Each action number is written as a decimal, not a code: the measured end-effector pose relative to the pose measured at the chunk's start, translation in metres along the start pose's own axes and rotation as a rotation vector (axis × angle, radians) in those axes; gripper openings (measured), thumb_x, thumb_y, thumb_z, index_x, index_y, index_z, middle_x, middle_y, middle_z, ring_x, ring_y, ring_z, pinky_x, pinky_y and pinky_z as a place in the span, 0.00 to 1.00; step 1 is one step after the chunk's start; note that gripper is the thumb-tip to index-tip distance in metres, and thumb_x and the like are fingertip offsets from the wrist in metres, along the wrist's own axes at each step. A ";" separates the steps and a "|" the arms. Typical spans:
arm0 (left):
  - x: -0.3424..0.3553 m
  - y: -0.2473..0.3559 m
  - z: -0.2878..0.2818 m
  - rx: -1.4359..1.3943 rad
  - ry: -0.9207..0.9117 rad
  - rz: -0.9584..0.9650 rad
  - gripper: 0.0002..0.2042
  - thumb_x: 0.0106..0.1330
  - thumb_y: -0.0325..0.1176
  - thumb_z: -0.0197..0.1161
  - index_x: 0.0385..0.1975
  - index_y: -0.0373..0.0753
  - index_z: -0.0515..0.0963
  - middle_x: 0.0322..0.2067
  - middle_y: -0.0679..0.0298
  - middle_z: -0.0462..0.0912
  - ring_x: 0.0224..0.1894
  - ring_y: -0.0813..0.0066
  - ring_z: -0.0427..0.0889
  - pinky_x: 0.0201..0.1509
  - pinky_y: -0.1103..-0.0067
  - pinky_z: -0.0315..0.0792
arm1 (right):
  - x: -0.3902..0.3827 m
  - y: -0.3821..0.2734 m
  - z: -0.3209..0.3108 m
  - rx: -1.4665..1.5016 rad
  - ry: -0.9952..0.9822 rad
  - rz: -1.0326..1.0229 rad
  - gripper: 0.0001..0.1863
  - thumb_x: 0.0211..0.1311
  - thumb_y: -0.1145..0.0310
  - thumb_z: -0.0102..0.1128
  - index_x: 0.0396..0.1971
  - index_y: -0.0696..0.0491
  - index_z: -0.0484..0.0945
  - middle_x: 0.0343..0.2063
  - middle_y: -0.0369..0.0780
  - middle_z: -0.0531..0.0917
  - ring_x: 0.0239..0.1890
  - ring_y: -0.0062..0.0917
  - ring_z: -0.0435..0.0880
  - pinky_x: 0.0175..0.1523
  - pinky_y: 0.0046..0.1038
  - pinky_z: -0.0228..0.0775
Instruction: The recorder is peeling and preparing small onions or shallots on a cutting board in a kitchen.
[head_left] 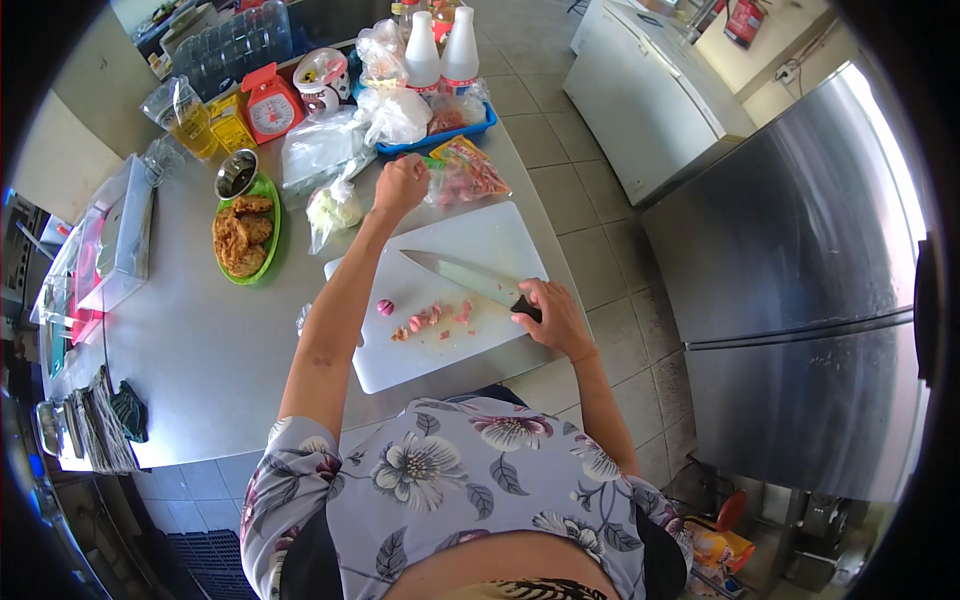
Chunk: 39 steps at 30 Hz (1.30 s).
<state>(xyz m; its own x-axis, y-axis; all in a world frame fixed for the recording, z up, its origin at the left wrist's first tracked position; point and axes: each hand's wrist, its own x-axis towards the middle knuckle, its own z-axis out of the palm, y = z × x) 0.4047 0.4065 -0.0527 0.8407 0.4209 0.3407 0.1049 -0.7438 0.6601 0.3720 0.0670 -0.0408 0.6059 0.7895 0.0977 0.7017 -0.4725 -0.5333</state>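
Resting on the white cutting board at the centre of the frame, small pink pieces are seen already cut, while one purple bulb at their left is left whole; the cutting is judged only partway done. Reddish contents, perhaps more bulbs, are held in a clear bag above the board. The knife is held at centre right by the right hand, fingers wrapped round its black handle. The left hand is raised at upper centre, fingers curled; whether anything is pinched cannot be told. Printing is carried by the orange packet beside the bag, two white bottles and a yellow box; dial markings are shown on the red scale at upper left.
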 end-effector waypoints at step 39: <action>-0.019 0.044 -0.011 -0.404 -0.260 -0.178 0.05 0.49 0.27 0.61 0.19 0.32 0.73 0.16 0.68 0.75 0.20 0.85 0.72 0.24 0.83 0.67 | 0.171 -0.029 0.022 0.543 0.056 0.345 0.09 0.49 0.70 0.52 0.27 0.58 0.80 0.23 0.47 0.81 0.28 0.39 0.81 0.34 0.38 0.71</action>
<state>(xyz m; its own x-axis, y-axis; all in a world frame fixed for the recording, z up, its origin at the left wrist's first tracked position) 0.3879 0.3714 -0.0226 0.9382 0.3417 0.0555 0.0880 -0.3906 0.9164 0.4471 0.2247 -0.0266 0.7918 0.5990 -0.1191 0.1827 -0.4184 -0.8897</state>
